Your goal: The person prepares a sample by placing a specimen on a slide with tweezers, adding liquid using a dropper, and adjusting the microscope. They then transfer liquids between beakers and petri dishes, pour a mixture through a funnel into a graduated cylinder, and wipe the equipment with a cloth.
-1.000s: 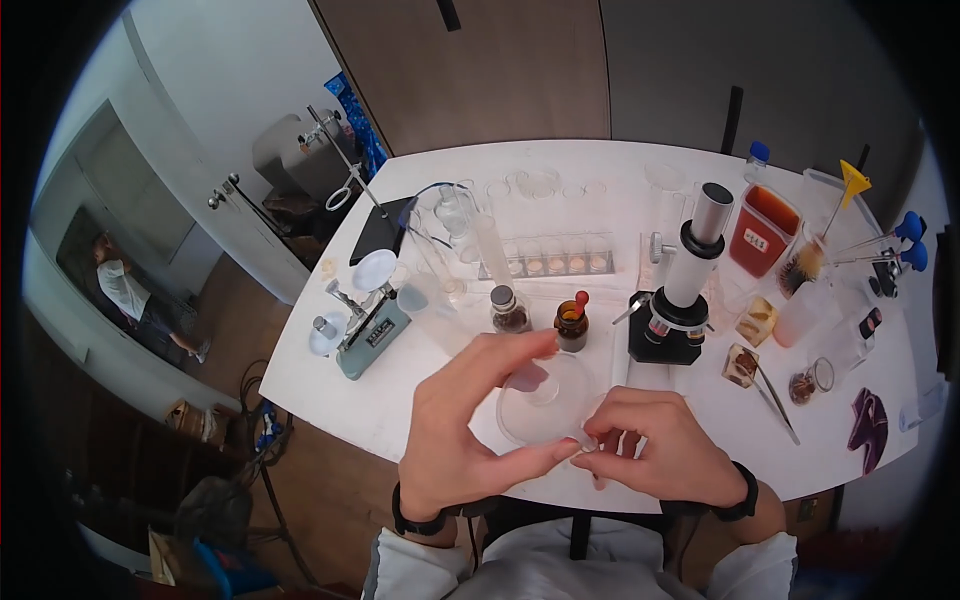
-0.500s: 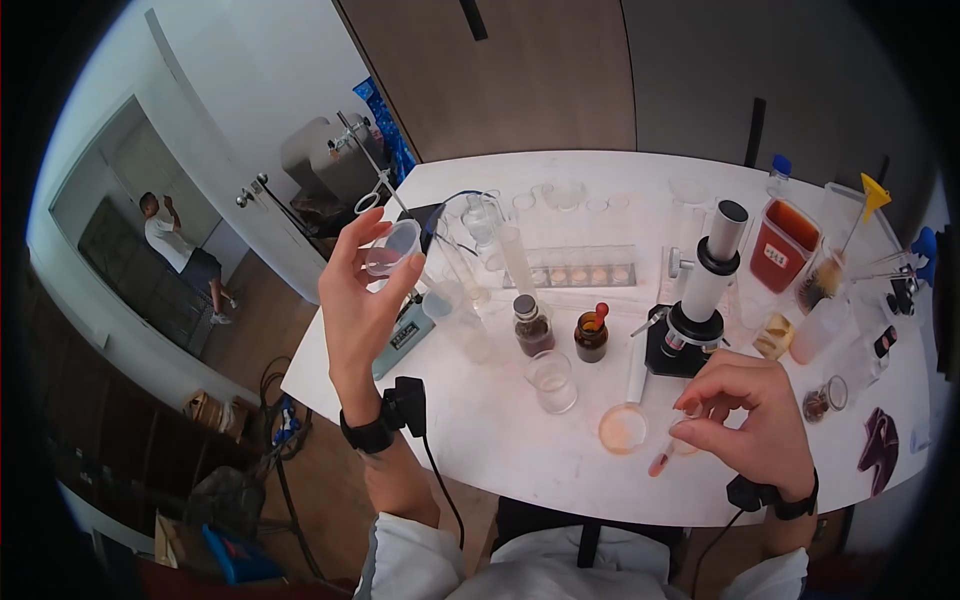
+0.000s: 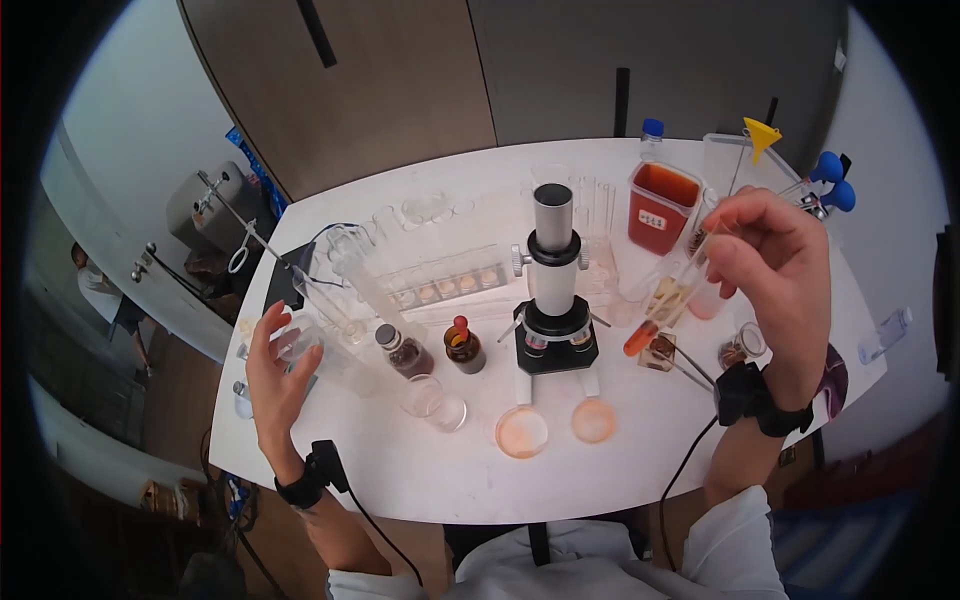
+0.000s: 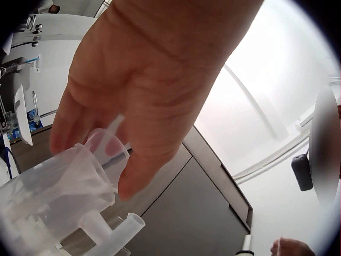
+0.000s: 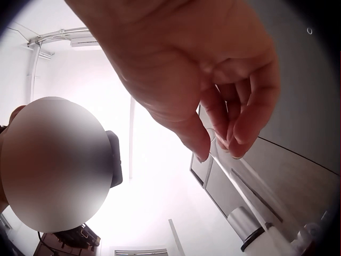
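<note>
My left hand is at the table's left side, thumb and fingers around a clear plastic funnel, whose short stem points up in the left wrist view. Right beside the funnel is the mouth of a translucent plastic cup with a side spout. On the right, my right hand is raised and pinches the top of a clear test tube. The tube tilts down to the left, with orange-red liquid in its lower end. Two shallow round dishes with orange contents, a larger one and a smaller one, lie near the front edge.
A microscope stands mid-table behind the dishes. Left of it are a brown dropper bottle, a stoppered dark jar and clear beakers. A red-orange container sits back right, near a yellow funnel. Tweezers lie below the tube.
The hands have parted. My left hand has carried the funnel left and lowered it beside the translucent cup; my right hand has lifted the test tube up and right. The head view has turned right.
</note>
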`<move>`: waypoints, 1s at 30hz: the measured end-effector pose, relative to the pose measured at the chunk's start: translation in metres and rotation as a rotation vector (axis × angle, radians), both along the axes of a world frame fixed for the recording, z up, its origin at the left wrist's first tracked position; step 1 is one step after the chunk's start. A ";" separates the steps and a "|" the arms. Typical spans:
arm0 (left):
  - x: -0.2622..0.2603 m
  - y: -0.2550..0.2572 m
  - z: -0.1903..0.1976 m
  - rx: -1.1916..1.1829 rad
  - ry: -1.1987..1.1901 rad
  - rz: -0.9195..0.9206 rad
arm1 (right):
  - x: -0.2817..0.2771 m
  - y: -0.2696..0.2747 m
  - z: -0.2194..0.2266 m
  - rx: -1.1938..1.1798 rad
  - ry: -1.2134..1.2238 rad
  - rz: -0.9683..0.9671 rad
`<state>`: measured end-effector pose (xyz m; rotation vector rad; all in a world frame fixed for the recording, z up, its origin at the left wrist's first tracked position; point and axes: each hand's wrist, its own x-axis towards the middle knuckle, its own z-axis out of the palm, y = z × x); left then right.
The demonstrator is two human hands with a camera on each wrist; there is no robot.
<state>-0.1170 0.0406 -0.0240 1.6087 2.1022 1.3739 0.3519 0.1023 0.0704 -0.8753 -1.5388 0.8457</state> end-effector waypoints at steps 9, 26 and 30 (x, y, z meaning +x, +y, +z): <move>-0.008 0.000 -0.017 -0.029 -0.001 -0.082 | -0.013 0.073 -0.036 0.268 -0.089 -0.336; 0.001 -0.023 -0.018 0.091 0.202 0.009 | -0.029 0.130 -0.092 0.241 -0.356 -0.371; -0.003 -0.031 -0.015 0.104 0.276 0.057 | -0.031 0.135 -0.097 0.239 -0.407 -0.396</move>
